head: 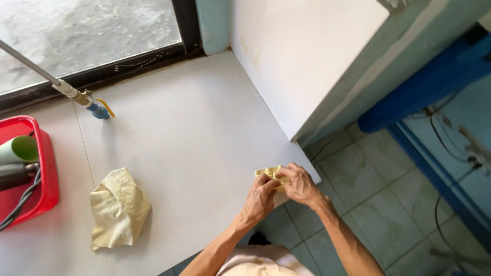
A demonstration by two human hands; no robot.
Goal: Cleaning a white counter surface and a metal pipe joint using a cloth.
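Crumpled cloth point(118, 207) on white counter point(194, 133). Red basket point(45, 168) at left edge, holding green bottle point(19, 149) and cable point(20, 202). Pole point(56, 83) near window point(82, 36).

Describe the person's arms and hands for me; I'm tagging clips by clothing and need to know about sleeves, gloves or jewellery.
Both arms are bare from the bottom edge of the frame to the wrist, with no sleeves showing. The left hand and right hand are bare too: no gloves, and no watch, bracelet or ring that I can see. The fingers are uncovered. A pale, cream-coloured garment shows at the bottom edge, between the arms.
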